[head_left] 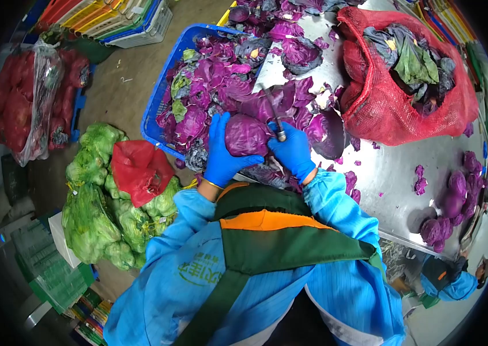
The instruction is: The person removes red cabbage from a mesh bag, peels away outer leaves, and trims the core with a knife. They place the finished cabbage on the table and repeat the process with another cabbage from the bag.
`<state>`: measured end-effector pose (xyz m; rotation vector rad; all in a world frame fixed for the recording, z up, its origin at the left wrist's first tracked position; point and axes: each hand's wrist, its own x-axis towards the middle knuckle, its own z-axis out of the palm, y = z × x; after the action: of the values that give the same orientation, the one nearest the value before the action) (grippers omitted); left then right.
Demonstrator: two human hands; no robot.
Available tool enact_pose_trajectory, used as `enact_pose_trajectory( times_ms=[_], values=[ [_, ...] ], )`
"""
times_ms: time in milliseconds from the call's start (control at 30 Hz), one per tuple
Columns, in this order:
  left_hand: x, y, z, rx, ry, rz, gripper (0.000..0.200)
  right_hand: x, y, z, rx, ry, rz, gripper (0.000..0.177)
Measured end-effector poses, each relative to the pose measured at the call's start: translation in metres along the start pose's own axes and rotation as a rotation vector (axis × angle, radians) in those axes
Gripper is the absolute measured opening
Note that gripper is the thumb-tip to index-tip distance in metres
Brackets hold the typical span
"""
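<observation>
My left hand [225, 151], in a blue glove, is closed around the left side of a purple cabbage head [247, 135]. On the cabbage's right side, my right hand [293, 149], also gloved in blue, grips a knife [280, 134] whose thin blade points up and away. Loose purple leaves [267, 104] lie just beyond both hands. A blue crate [154, 109] full of cabbage leaves stands to the left, against the metal table [391, 173]. A red mesh sack [370, 118] of dark outer leaves rests on the table at the right.
Trimmed purple cabbages [457, 184] sit at the table's right side. Bags of green cabbage [88, 225] and red sacks [16, 104] stand on the floor at left. Stacked crates [100, 20] are at the upper left. Another person [451, 282] is at the lower right.
</observation>
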<state>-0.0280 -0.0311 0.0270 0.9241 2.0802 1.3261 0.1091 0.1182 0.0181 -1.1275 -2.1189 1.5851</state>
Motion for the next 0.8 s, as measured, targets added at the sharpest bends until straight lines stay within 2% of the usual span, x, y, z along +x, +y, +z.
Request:
enact_pose_trajectory(
  times_ms=[33, 67, 100, 200, 233, 300, 333, 367, 433, 467, 500, 533, 567, 633, 767, 800],
  values=[
    [-0.002, 0.003, 0.003, 0.279, 0.068, 0.066, 0.120, 0.000, -0.003, 0.005, -0.102, -0.001, -0.076, 0.032],
    [-0.004, 0.006, 0.006, 0.321, 0.144, 0.055, 0.122, 0.002, -0.001, 0.008, -0.075, 0.039, -0.141, 0.023],
    [-0.004, 0.005, 0.005, 0.322, 0.144, 0.052, 0.122, 0.005, 0.002, 0.009, -0.075, 0.037, -0.139, 0.023],
    [-0.002, -0.005, -0.005, 0.262, 0.074, -0.021, 0.116, 0.025, 0.016, 0.008, 0.168, 0.079, -0.060, 0.014],
    [-0.002, -0.013, -0.010, 0.151, 0.035, -0.024, 0.115, 0.031, 0.023, 0.006, 0.167, 0.075, -0.065, 0.014],
    [-0.003, -0.020, -0.019, 0.043, 0.003, -0.030, 0.113, 0.037, 0.020, 0.001, 0.360, 0.071, 0.208, 0.015],
    [-0.003, -0.023, -0.023, -0.107, -0.021, -0.058, 0.112, 0.035, 0.019, -0.004, 0.481, 0.055, 0.327, 0.015],
    [-0.003, -0.025, -0.026, -0.256, -0.046, -0.084, 0.112, 0.037, 0.019, -0.004, 0.452, 0.072, 0.341, 0.014],
    [-0.004, -0.030, -0.028, -0.222, -0.037, -0.073, 0.111, 0.032, 0.018, -0.001, 0.218, 0.089, 0.208, 0.022],
    [-0.003, -0.028, -0.027, -0.109, -0.037, -0.017, 0.111, 0.026, 0.006, 0.001, 0.215, 0.087, 0.211, 0.022],
    [-0.002, -0.027, -0.026, 0.002, -0.038, 0.042, 0.111, 0.019, -0.013, 0.007, 0.035, 0.083, -0.012, 0.029],
    [-0.003, -0.025, -0.021, -0.007, -0.048, 0.044, 0.111, 0.012, -0.028, 0.005, -0.150, 0.083, -0.228, 0.037],
    [-0.001, -0.024, -0.018, 0.028, -0.048, 0.083, 0.111, 0.013, -0.039, -0.001, -0.154, -0.050, -0.099, 0.049],
    [0.003, -0.021, -0.017, 0.061, -0.044, 0.130, 0.111, 0.024, -0.027, -0.007, -0.137, -0.094, -0.119, 0.042],
    [0.000, -0.019, -0.022, 0.096, -0.116, 0.158, 0.112, 0.036, -0.003, -0.011, -0.204, -0.081, -0.070, 0.035],
    [0.000, -0.021, -0.025, 0.118, -0.136, 0.176, 0.113, 0.041, 0.007, -0.013, -0.197, 0.013, -0.038, 0.033]
  ],
)
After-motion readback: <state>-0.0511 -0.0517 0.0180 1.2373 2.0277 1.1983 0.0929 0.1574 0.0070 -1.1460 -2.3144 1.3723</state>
